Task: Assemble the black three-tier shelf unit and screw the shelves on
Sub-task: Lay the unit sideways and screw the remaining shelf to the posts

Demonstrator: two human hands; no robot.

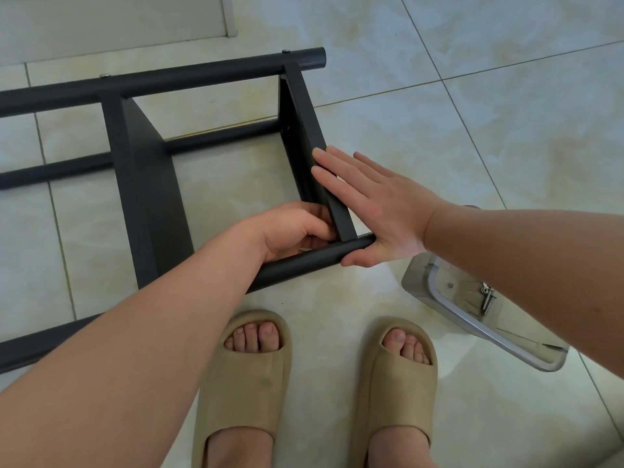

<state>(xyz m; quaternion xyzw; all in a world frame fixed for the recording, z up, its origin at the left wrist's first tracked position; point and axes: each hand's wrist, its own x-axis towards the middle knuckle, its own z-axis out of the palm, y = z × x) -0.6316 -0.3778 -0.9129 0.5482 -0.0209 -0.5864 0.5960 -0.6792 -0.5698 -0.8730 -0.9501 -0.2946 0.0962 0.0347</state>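
Left forearm [135,349] is crossing the bottom-left corner and covering a stretch of the near tube [304,261]. Shelf unit [145,197] is lying on its side on the glossy marbled floor tiles [506,96]. It's matte black, with round tubes running left to right and flat sheet-metal shelves standing on edge between them; the left end is running out of view. Two screw heads [105,75] are showing on the far tube.

Left hand [293,228] is sitting inside the corner where the end shelf [304,123] is meeting the near tube. The fingers are curling in, but I cannot tell whether they are pinching anything.

Right hand [371,211] is lying flat, fingers straight against the end shelf's outer face, thumb touching the tube's end.

Tan foam slippers [250,383] are standing below. Clear plastic box [472,319] is sitting at right, partly behind the right forearm, with loose screws [486,298] lying inside.
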